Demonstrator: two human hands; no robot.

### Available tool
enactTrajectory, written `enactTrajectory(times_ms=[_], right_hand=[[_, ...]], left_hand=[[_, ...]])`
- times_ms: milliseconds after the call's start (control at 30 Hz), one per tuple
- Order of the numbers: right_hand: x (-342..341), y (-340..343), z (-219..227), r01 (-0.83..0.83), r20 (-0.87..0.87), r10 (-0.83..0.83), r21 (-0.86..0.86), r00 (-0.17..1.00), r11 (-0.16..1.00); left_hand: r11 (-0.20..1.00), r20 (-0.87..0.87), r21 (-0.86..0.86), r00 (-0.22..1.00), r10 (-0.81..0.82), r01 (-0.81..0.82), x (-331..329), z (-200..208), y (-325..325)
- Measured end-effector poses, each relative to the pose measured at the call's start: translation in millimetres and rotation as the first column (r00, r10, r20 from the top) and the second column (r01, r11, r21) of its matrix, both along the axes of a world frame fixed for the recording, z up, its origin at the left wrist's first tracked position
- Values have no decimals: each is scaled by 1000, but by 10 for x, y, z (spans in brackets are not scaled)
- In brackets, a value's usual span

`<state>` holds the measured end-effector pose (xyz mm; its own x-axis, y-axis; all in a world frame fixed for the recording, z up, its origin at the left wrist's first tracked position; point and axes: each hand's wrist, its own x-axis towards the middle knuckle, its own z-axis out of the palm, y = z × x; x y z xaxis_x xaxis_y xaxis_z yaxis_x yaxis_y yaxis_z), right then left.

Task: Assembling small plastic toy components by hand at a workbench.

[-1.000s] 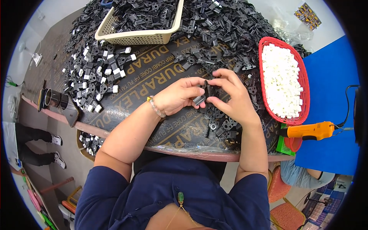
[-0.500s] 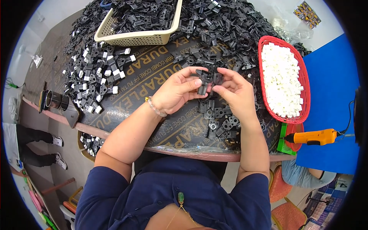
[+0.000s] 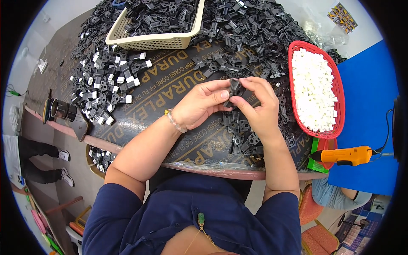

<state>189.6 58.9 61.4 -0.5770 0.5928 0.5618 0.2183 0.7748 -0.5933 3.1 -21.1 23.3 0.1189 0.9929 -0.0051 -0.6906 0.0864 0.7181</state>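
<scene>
Over the middle of the table, my left hand [image 3: 205, 103] and my right hand [image 3: 262, 106] meet around black plastic parts [image 3: 236, 88]. Each hand pinches between thumb and fingers, so the parts are largely covered, and whether they are joined I cannot tell. Just below my right hand lie several loose black plastic pieces [image 3: 238, 142]. Left of my hands spreads a pile of similar black parts with white ends [image 3: 121, 79]. A red basket [image 3: 342, 100] full of small white plastic pieces [image 3: 314, 89] stands to the right.
Heaped black parts [image 3: 255, 34] cover the table's far side around a cream basket [image 3: 148, 43]. An orange power screwdriver [image 3: 346, 156] lies at the right by a green tray [image 3: 318, 159]. A dark stand [image 3: 68, 114] sits at the left edge. Another person's legs [image 3: 44, 161] show beyond.
My hands have drawn closer together, and the black parts between them are turned and more covered by my fingers. The surroundings have shifted only slightly in view.
</scene>
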Motion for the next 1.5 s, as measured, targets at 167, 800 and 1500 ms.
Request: enactTrajectory(times_ms=[167,800,1500], right_hand=[[22,63,38,-94,-116,50,-419,992,903],[859,594,289,601,91,-632,230,769,765],[9,57,-58,-96,-170,-45,-735,984,671]], left_hand=[[996,-444,64,892,87,-65,72,88,-51],[970,-377,39,895,238,-242,1,73,36],[922,-149,37,910,386,-385,-13,76,57]])
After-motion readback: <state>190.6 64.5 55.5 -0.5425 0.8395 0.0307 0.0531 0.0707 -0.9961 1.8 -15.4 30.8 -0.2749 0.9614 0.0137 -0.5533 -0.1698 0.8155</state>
